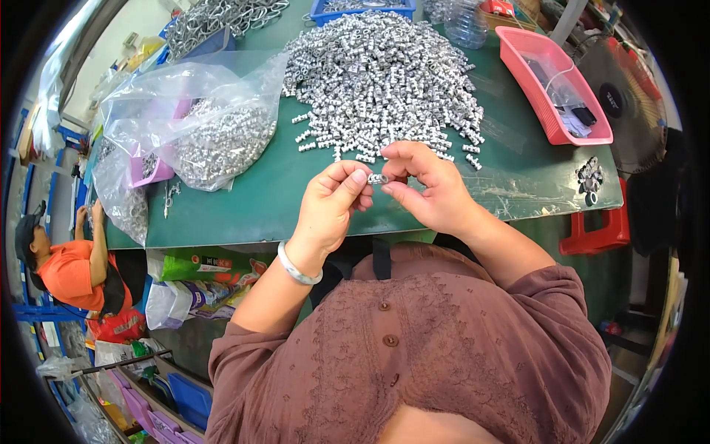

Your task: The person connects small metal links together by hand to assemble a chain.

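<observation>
Above the near edge of the green table (510, 194), my left hand (330, 194) pinches a small silvery ribbed metal piece (376, 178) between thumb and fingers. The piece lies roughly level, its free end pointing toward my right hand (433, 185). That hand curves around this end, thumb and index finger apart; whether a fingertip touches the piece I cannot tell. Just beyond both hands spreads a large heap of similar metal pieces (384, 81), with a few loose ones at its front edge.
Left of the heap lies a clear plastic bag (225, 140) of small metal parts, beside a purple scoop-like container (153, 169). A pink basket (510, 81) and a small cluster of rings (590, 180) sit at right. A fan (612, 100) and red stool (597, 231) stand beyond. Another person (78, 270) is at far left.
</observation>
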Action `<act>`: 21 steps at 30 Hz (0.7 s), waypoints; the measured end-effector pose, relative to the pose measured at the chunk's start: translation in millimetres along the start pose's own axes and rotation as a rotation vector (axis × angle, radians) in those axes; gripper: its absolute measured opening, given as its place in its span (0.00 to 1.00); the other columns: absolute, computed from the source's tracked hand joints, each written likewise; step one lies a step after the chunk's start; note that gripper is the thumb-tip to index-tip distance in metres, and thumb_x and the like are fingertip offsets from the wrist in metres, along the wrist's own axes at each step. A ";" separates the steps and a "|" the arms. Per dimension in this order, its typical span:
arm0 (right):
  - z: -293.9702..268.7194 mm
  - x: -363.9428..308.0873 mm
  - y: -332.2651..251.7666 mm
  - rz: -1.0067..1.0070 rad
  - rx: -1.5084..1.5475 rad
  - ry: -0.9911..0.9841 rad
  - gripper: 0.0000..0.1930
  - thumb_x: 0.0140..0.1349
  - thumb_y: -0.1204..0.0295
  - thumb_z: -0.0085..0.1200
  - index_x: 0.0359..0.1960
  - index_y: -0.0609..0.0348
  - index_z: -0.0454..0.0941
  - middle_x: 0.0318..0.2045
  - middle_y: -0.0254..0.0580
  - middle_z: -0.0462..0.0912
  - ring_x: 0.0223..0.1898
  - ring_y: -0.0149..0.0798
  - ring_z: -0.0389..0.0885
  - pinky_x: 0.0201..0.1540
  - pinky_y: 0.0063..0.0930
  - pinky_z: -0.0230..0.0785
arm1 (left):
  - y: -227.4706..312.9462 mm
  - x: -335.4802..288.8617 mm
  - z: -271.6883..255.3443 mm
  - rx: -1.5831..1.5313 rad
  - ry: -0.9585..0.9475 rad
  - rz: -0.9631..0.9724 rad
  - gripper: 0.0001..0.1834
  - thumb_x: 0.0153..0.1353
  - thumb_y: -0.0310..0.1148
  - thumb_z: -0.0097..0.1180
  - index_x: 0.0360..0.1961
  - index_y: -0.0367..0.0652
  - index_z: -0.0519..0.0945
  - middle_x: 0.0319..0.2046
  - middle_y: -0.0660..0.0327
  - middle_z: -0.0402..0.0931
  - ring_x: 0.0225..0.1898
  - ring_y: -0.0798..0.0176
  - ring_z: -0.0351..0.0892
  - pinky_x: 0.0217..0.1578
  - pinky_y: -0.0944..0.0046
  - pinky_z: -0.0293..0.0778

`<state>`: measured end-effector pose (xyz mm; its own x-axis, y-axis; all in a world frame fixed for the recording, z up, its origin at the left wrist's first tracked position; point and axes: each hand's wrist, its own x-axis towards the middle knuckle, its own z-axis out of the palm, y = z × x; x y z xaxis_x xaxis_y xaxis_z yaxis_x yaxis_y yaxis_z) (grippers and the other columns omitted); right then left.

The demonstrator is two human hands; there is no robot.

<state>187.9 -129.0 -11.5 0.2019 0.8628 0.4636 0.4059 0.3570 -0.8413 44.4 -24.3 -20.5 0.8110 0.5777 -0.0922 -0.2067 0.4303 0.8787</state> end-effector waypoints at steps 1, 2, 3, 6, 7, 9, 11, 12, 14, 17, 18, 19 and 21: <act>1.0 0.3 1.9 0.004 0.001 0.000 0.21 0.51 0.84 0.52 0.48 0.62 0.65 0.30 0.36 0.74 0.32 0.25 0.73 0.36 0.19 0.66 | -2.7 0.9 -2.1 -0.021 0.006 -0.029 0.06 0.60 0.30 0.48 0.34 0.39 0.73 0.24 0.65 0.71 0.24 0.72 0.68 0.27 0.73 0.67; 2.3 0.9 3.6 -0.012 0.011 0.011 0.21 0.50 0.83 0.52 0.47 0.60 0.65 0.29 0.37 0.75 0.31 0.28 0.75 0.34 0.21 0.67 | -4.3 1.8 -3.9 -0.023 0.007 -0.032 0.06 0.60 0.30 0.48 0.34 0.39 0.73 0.24 0.65 0.71 0.24 0.72 0.68 0.27 0.73 0.67; 3.0 1.5 4.9 -0.028 0.020 0.021 0.21 0.50 0.82 0.53 0.47 0.59 0.65 0.27 0.38 0.76 0.30 0.31 0.76 0.32 0.23 0.68 | -5.3 2.8 -5.3 -0.081 -0.005 -0.052 0.06 0.60 0.31 0.47 0.34 0.40 0.73 0.24 0.65 0.71 0.24 0.72 0.68 0.27 0.72 0.67; 2.5 4.0 6.3 0.010 0.023 0.012 0.20 0.50 0.82 0.52 0.46 0.59 0.66 0.27 0.39 0.76 0.30 0.31 0.77 0.32 0.22 0.68 | -8.4 3.7 -9.8 -0.207 -0.016 -0.090 0.06 0.61 0.31 0.46 0.33 0.41 0.72 0.24 0.65 0.70 0.24 0.71 0.68 0.27 0.72 0.66; 0.5 5.0 8.3 0.012 0.023 0.010 0.20 0.50 0.82 0.52 0.46 0.59 0.66 0.27 0.39 0.76 0.30 0.31 0.77 0.32 0.22 0.68 | -10.0 3.7 -11.7 -0.275 -0.027 -0.105 0.06 0.61 0.32 0.46 0.33 0.42 0.72 0.24 0.65 0.70 0.23 0.71 0.68 0.27 0.72 0.66; -7.5 9.9 15.8 0.080 -0.160 -0.005 0.16 0.51 0.81 0.52 0.43 0.59 0.68 0.28 0.42 0.77 0.30 0.34 0.78 0.32 0.23 0.68 | -15.2 4.4 -20.1 -0.332 -0.069 -0.103 0.06 0.61 0.32 0.45 0.33 0.42 0.72 0.25 0.64 0.70 0.24 0.71 0.68 0.27 0.72 0.66; -15.5 14.0 32.6 0.083 -0.398 0.004 0.09 0.49 0.77 0.53 0.34 0.59 0.73 0.28 0.43 0.76 0.31 0.42 0.76 0.34 0.31 0.68 | -19.7 6.2 -26.1 -0.389 -0.117 -0.106 0.06 0.62 0.32 0.45 0.33 0.42 0.72 0.26 0.63 0.71 0.24 0.70 0.69 0.26 0.72 0.66; -21.1 17.4 38.4 0.069 -0.534 -0.050 0.07 0.48 0.75 0.54 0.31 0.59 0.75 0.27 0.42 0.75 0.32 0.45 0.75 0.35 0.34 0.67 | -21.2 6.9 -28.3 -0.380 -0.061 -0.137 0.06 0.62 0.32 0.44 0.33 0.43 0.72 0.27 0.62 0.72 0.26 0.69 0.70 0.28 0.71 0.67; -23.8 23.7 46.3 0.035 -0.619 -0.098 0.07 0.47 0.74 0.55 0.29 0.58 0.75 0.27 0.42 0.74 0.33 0.45 0.73 0.35 0.36 0.66 | -23.5 9.1 -30.7 -0.373 -0.011 -0.173 0.06 0.62 0.32 0.44 0.33 0.43 0.72 0.29 0.61 0.73 0.28 0.68 0.72 0.29 0.71 0.69; -22.2 34.4 47.0 -0.031 -0.757 -0.200 0.07 0.45 0.70 0.57 0.26 0.56 0.75 0.26 0.40 0.72 0.34 0.45 0.72 0.35 0.37 0.64 | -24.7 12.1 -34.6 -0.405 0.009 -0.154 0.06 0.61 0.31 0.44 0.36 0.41 0.71 0.32 0.59 0.74 0.33 0.63 0.76 0.33 0.69 0.73; -20.7 38.3 44.8 -0.057 -0.816 -0.250 0.07 0.45 0.68 0.58 0.25 0.56 0.75 0.26 0.40 0.71 0.34 0.44 0.71 0.35 0.37 0.64 | -24.8 13.6 -35.7 -0.396 0.008 -0.143 0.07 0.60 0.29 0.44 0.38 0.41 0.71 0.34 0.58 0.74 0.34 0.63 0.75 0.34 0.68 0.73; -19.6 42.1 40.3 -0.022 -0.869 -0.294 0.10 0.43 0.67 0.59 0.25 0.56 0.74 0.27 0.40 0.71 0.35 0.44 0.71 0.36 0.36 0.64 | -24.5 15.3 -36.2 -0.388 0.006 -0.130 0.08 0.59 0.26 0.44 0.40 0.40 0.71 0.36 0.58 0.74 0.36 0.62 0.75 0.36 0.68 0.73; -14.3 42.8 40.8 -0.030 -0.931 -0.264 0.11 0.43 0.66 0.59 0.25 0.56 0.74 0.27 0.40 0.72 0.35 0.43 0.71 0.36 0.36 0.63 | -22.8 15.4 -35.2 -0.409 0.001 -0.129 0.10 0.58 0.25 0.44 0.41 0.39 0.70 0.36 0.59 0.74 0.37 0.63 0.74 0.37 0.67 0.72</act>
<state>225.9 -82.6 -21.9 0.0193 0.9512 0.3081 0.9741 0.0515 -0.2201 42.4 -0.8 -58.4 0.8436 0.5022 -0.1899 -0.3039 0.7383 0.6022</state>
